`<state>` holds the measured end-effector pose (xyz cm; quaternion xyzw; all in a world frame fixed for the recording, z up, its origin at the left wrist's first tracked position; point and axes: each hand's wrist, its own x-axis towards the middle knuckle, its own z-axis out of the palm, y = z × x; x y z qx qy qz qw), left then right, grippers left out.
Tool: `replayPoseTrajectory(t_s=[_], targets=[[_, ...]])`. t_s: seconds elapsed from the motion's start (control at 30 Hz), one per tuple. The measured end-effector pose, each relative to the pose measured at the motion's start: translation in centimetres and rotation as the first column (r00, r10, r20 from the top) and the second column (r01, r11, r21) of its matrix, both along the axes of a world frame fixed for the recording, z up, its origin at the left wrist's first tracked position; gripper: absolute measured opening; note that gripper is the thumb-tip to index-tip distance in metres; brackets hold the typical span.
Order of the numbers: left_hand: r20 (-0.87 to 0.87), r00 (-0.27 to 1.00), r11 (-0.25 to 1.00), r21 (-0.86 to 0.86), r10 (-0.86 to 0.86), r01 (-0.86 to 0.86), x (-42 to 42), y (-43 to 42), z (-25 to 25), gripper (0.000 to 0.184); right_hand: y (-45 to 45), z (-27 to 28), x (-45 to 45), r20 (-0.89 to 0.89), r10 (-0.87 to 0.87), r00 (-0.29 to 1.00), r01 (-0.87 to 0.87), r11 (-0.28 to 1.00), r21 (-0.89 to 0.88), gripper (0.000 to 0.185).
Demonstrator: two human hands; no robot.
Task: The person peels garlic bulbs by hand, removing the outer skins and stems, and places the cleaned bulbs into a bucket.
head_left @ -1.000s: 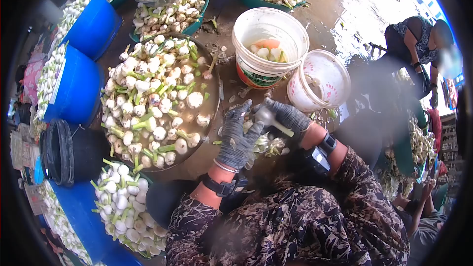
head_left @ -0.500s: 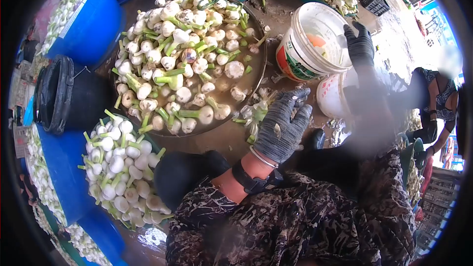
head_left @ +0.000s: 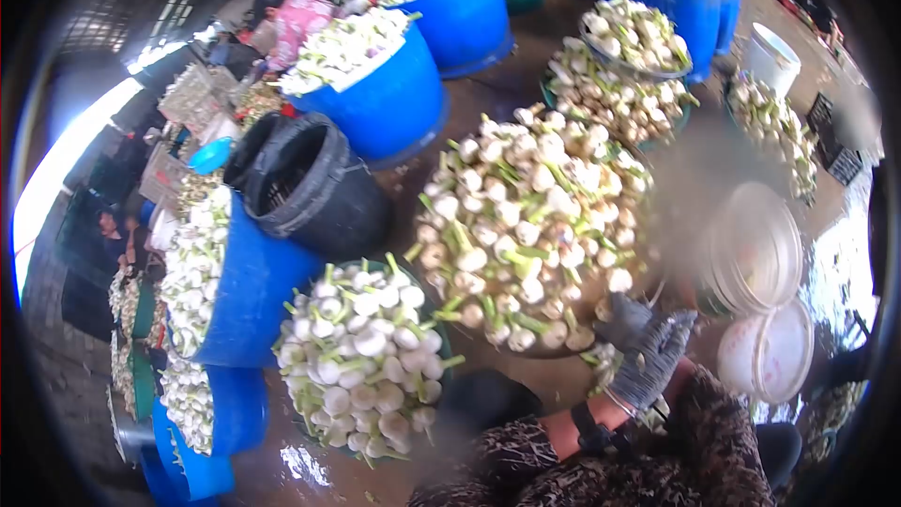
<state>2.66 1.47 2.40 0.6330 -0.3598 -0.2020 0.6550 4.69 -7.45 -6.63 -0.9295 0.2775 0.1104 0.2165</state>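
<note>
My left hand (head_left: 652, 361), in a grey glove with a watch and a pale bracelet at the wrist, is at the near right edge of the broad heap of garlic bulbs (head_left: 535, 225). Its fingers look bent and pressed together; what they hold, if anything, is hidden. A darker glove, apparently my right hand (head_left: 621, 319), shows close against it, mostly covered and blurred. Cut green stalks (head_left: 601, 361) lie below the hands. To their right stand a pale bucket (head_left: 751, 249) and a white one (head_left: 768, 352).
A tub of cleaned white garlic (head_left: 366, 366) stands near my knee. Black buckets (head_left: 324, 188) and large blue tubs (head_left: 380, 99) heaped with garlic line the left. More garlic (head_left: 633, 33) is piled behind. A person in pink (head_left: 300, 28) is far back. Smudges blur the right side.
My view has swung left, so the heap appears further right. My right hand has left the bucket's rim and come beside my left hand.
</note>
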Motion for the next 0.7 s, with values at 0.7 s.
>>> replayPoseTrajectory(t_s=[0.7], targets=[[-0.835, 0.501, 0.964, -0.123, -0.23, 0.237, -3.3, -2.0, -0.2, 0.034, -3.7, 12.7, -18.4, 0.701, -0.144, 0.698, -0.02, 0.975, 0.221, 0.07]])
